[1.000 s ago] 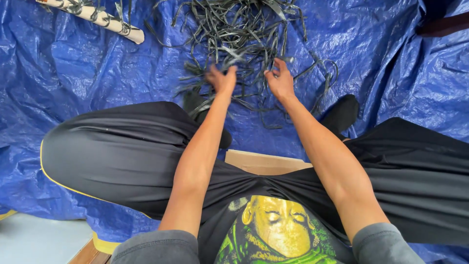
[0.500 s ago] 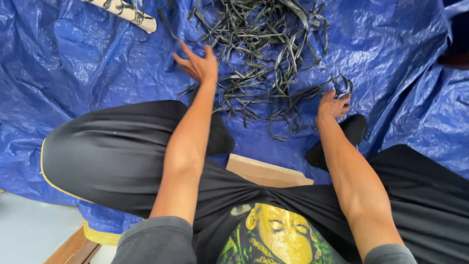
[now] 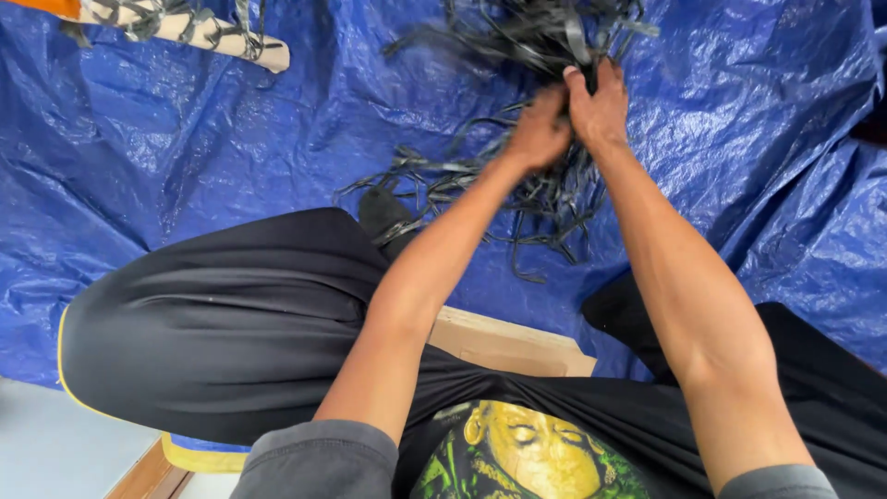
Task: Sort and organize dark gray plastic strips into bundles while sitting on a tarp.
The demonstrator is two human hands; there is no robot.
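Note:
A heap of thin dark strips (image 3: 517, 42) lies on a blue tarp (image 3: 231, 148) in front of me. My left hand (image 3: 539, 129) and my right hand (image 3: 599, 106) are pressed together over the near part of the heap, both with fingers closed around a bunch of strips. More loose strips (image 3: 443, 180) trail from under my hands toward my knees. My legs in black trousers (image 3: 222, 314) sit folded at the tarp's near edge.
A pale stick wrapped with dark strips (image 3: 176, 28) lies at the far left on the tarp. A flat wooden board (image 3: 504, 342) shows between my legs. Grey floor (image 3: 55, 444) appears at the lower left.
My hands were apart, the left spread on the tarp and the right far right. Both have come together on the strips. The view has shifted left.

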